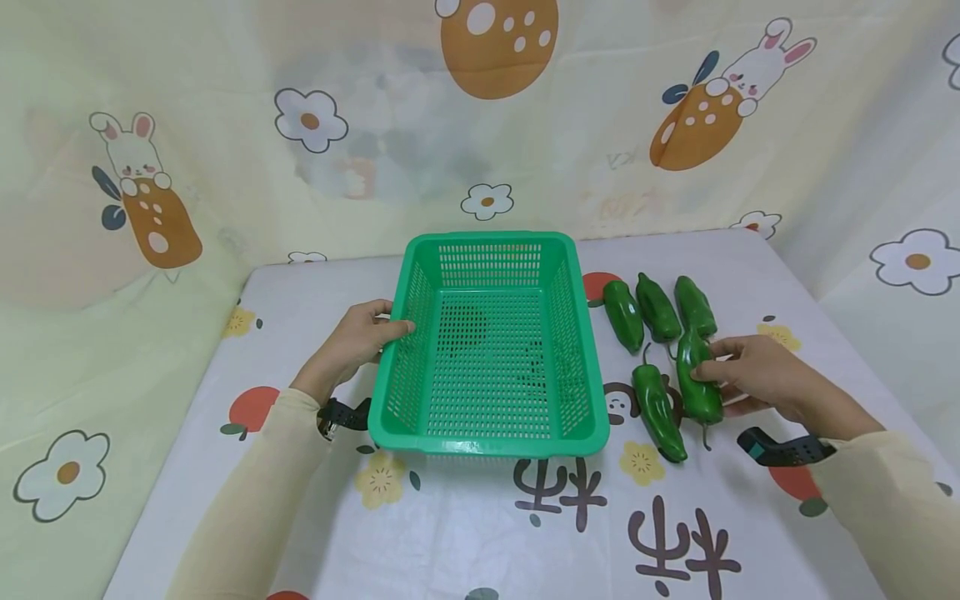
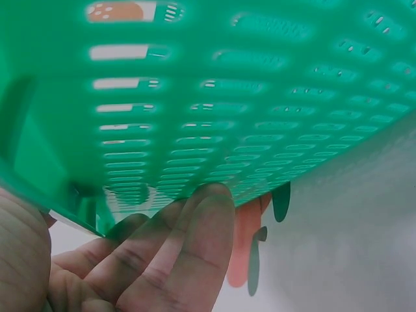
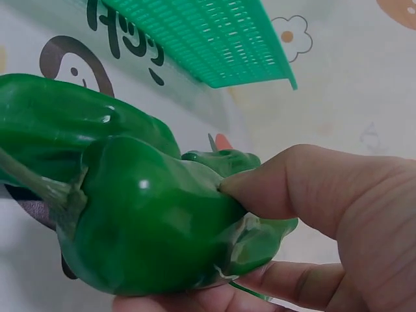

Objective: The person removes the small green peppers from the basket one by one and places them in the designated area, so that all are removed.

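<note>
A green plastic basket (image 1: 491, 447) with slotted walls stands on the table, and nothing lies inside it. My left hand (image 1: 358, 342) grips its left rim, thumb over the edge; in the left wrist view the fingers (image 2: 201, 247) press against the outer wall. To the right of the basket, my right hand (image 1: 765, 377) holds a green pepper (image 1: 699, 385) between thumb and fingers. The right wrist view shows this pepper (image 3: 149, 214) close up, its stem pointing left. Another pepper (image 1: 657, 412) lies just left of it, partly behind it in the right wrist view.
Beyond the held pepper lie a glossy pepper (image 1: 624, 317), a middle pepper (image 1: 657, 307) and a right-hand pepper (image 1: 694, 305). A patterned cloth (image 1: 480, 542) covers the table. Printed curtains (image 1: 390, 125) rise behind it and at both sides.
</note>
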Tool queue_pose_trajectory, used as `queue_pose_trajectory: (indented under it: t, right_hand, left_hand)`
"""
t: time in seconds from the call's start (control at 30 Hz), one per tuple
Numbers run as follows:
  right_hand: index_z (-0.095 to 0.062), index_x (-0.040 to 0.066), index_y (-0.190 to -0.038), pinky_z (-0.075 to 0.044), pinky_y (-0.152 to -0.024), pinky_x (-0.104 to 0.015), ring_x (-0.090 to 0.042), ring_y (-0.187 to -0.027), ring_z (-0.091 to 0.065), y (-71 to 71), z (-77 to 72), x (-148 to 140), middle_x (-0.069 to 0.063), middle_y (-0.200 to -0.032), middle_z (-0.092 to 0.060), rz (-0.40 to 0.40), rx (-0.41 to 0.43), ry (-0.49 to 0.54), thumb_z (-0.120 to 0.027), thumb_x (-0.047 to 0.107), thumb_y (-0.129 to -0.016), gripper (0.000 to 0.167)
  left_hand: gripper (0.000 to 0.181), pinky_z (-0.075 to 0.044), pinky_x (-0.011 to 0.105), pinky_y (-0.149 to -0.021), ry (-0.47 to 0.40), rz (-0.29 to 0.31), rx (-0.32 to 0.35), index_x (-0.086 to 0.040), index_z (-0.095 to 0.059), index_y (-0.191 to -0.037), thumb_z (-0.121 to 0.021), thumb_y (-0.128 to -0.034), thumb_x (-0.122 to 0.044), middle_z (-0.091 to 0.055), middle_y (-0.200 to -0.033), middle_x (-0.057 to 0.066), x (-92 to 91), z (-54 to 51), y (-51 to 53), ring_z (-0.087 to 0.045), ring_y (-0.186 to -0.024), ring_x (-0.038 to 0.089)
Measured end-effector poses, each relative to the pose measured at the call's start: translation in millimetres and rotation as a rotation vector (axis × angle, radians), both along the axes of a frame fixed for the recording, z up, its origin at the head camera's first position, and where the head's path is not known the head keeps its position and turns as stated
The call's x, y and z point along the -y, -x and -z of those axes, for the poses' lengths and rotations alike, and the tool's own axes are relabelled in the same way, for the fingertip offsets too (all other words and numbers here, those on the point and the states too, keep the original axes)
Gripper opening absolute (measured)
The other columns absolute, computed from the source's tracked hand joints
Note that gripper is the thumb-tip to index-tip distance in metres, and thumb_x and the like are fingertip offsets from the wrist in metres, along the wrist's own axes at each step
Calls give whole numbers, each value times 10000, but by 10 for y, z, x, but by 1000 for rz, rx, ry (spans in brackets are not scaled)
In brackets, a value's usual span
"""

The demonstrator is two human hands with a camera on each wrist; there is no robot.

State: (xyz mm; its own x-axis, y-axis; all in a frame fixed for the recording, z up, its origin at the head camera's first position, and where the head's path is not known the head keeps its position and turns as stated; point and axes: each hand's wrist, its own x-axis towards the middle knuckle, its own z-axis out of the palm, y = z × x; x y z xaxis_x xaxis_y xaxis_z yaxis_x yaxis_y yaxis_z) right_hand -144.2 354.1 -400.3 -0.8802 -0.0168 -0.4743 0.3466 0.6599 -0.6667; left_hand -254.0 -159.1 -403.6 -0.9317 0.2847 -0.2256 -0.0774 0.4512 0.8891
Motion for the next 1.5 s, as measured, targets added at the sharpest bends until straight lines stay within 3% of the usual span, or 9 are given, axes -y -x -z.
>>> queue_pose_trajectory:
  t: [0.33,0.7,1.0,1.5]
  right_hand:
    - [-371,-199,-1465,-651,-740,-386,-231,-854,-678,-32,48,-25,-180,-1073,-675,5,52,-14,-644,266,-1023,696]
    - [-394,-208,-1437,-644,-726,-383,-227,-828,-670,-15,106,-57,-172,-1045,-669,-4,85,-11,-634,249,-1024,661]
    - [-413,-193,-1439,-644,-731,-398,-241,-861,-666,38,220,-104,-204,-1091,-654,-20,104,-15,-647,277,-1017,673]
    - [-384,-236,-1427,-653,-705,-402,-222,-818,-684,25,234,-15,-224,-1067,-657,-27,103,-40,-640,242,-1021,677]
  left_hand:
    - [400,-658,409,-745,1,-6,-3,34,-572,-1350,-651,-1028,-190,-745,-1126,230,-20,-9,-7,-779,-846,246]
    - [413,-657,425,-761,2,-14,-4,26,-559,-1367,-650,-1030,-195,-737,-1142,223,-14,-4,-3,-777,-861,254]
    - [425,-656,421,-765,0,-12,1,25,-557,-1376,-650,-1028,-200,-734,-1150,222,-18,-14,-11,-775,-878,260]
    - [392,-654,399,-756,-25,-11,10,19,-590,-1343,-657,-1021,-195,-749,-1115,204,-8,-7,0,-768,-855,225]
